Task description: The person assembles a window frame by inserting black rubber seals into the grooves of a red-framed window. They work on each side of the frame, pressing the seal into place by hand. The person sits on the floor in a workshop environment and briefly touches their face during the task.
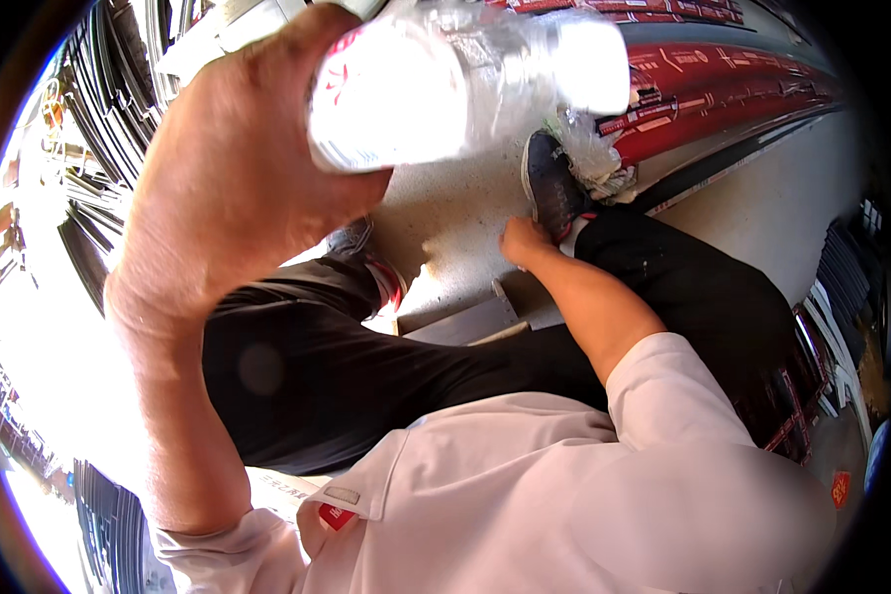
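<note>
Raised high at the upper left, my left hand (243, 168) is wrapped round a clear plastic bottle (500, 74). The bottle lies nearly sideways, with a white label showing a red mark and its white cap (592, 67) toward the right. Strong light washes out much of the label. Down by a dark shoe (554, 178) on my right foot, my right hand (528, 244) has its fingers curled closed. Whatever those fingers hold, if anything, is hidden.
Long red-wrapped packs (723, 89) lie on the floor at the upper right, with crumpled clear plastic (586, 144) beside the shoe. Bundles of dark strips (99, 99) stand at the left. A low grey piece (465, 325) sits between my legs. More dark strips (841, 272) lie far right.
</note>
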The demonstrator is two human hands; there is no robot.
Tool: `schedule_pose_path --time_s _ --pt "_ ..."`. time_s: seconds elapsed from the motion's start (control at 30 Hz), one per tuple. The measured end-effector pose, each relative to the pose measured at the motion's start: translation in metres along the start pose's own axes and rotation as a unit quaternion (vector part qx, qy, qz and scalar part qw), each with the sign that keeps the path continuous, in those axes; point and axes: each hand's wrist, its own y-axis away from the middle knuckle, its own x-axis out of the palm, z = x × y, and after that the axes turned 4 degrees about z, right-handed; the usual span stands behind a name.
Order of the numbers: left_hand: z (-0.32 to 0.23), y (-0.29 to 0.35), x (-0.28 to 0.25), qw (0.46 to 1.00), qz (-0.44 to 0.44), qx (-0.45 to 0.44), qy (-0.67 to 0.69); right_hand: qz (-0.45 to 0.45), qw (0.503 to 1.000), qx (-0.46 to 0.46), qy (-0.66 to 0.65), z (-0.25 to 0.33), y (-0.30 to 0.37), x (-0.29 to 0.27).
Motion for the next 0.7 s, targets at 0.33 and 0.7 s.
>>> schedule_pose_path --time_s 0.33,0.7 --pt "-0.017 -0.027 -0.004 0.993 0.105 0.038 0.025 -0.054 0.993 -0.015 -0.101 -0.021 -0.047 0.060" --pt "-0.021 -0.027 -0.009 0.991 0.085 0.097 0.030 -0.074 0.976 -0.145 -0.145 -0.027 -0.080 -0.048"
